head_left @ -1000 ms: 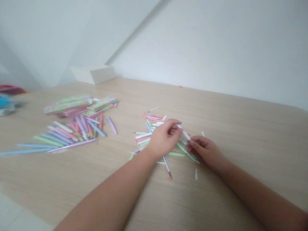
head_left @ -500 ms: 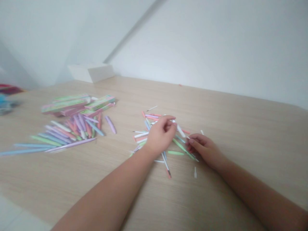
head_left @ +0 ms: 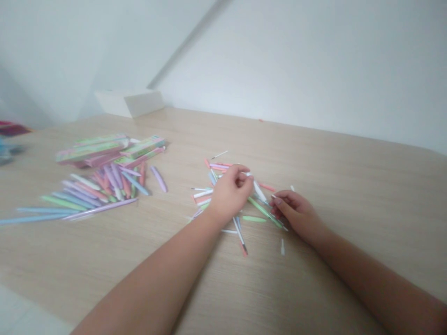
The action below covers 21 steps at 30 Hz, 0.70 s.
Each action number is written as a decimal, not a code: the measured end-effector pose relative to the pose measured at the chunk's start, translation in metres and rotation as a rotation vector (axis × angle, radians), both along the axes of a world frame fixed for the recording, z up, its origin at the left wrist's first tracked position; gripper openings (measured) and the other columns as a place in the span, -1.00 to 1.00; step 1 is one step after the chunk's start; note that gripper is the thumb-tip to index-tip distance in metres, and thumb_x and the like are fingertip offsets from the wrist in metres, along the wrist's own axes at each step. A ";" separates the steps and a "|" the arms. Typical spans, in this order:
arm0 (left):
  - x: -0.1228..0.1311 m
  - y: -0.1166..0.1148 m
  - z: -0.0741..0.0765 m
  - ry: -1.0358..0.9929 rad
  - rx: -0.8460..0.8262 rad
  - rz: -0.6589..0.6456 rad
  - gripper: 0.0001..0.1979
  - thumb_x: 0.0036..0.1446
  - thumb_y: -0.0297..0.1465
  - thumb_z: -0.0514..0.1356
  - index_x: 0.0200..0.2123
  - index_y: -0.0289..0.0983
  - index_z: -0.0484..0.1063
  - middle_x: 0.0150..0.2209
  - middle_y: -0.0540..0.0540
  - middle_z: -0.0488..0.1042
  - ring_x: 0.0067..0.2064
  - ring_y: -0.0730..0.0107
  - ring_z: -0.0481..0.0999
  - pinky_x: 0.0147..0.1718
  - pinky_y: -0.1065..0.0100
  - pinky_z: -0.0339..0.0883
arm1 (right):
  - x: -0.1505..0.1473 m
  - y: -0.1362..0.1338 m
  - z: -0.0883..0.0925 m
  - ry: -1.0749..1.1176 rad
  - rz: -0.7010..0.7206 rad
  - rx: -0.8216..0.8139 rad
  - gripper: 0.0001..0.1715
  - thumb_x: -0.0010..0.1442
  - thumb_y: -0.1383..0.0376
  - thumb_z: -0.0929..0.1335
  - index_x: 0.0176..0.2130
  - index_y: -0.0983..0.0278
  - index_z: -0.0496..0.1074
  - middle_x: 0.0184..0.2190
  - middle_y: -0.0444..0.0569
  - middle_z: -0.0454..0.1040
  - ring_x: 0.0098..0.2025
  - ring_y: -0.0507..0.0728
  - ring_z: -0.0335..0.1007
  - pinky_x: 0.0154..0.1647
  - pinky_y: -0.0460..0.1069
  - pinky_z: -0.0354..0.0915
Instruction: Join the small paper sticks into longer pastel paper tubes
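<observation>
While the head view shows the left hand (head_left: 230, 197) curled narrow over the loose heap of pastel pen parts (head_left: 204, 193) on the wood-grain tabletop (head_left: 349, 260), whether it grips anything stays hidden. The right hand (head_left: 296, 214), also narrowly curled, lies just beside a green pen barrel (head_left: 265, 213), its hold unclear. Crossed pieces could snag, so a tug might scatter them like the stray white cap (head_left: 282, 247).

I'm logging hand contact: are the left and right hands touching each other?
Apart. The head view shows the left hand and right hand with a gap between them, a white pen barrel lying in it.
</observation>
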<state>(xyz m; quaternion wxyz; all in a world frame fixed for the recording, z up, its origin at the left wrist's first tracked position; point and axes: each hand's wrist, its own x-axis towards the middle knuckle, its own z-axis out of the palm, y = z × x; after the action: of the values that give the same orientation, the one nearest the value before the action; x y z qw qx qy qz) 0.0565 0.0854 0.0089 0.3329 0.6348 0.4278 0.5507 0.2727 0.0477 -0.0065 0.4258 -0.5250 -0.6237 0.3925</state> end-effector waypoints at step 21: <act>0.005 0.007 -0.003 -0.206 -0.197 -0.083 -0.74 0.22 -0.25 0.25 -0.08 -0.24 0.43 -0.47 0.07 0.47 -0.31 0.38 0.60 -0.29 0.38 0.40 | 0.004 -0.004 0.003 -0.230 -0.060 0.232 -0.65 0.30 -0.05 0.36 -0.14 0.13 0.53 -0.25 -0.01 0.61 -0.20 0.21 0.53 -0.18 0.09 0.42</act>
<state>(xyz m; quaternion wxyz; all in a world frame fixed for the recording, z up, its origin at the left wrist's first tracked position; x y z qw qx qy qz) 0.0611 0.0928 0.0063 0.4581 0.5562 0.4168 0.5541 0.2764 0.0435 -0.0039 0.4209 -0.5320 -0.6936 0.2422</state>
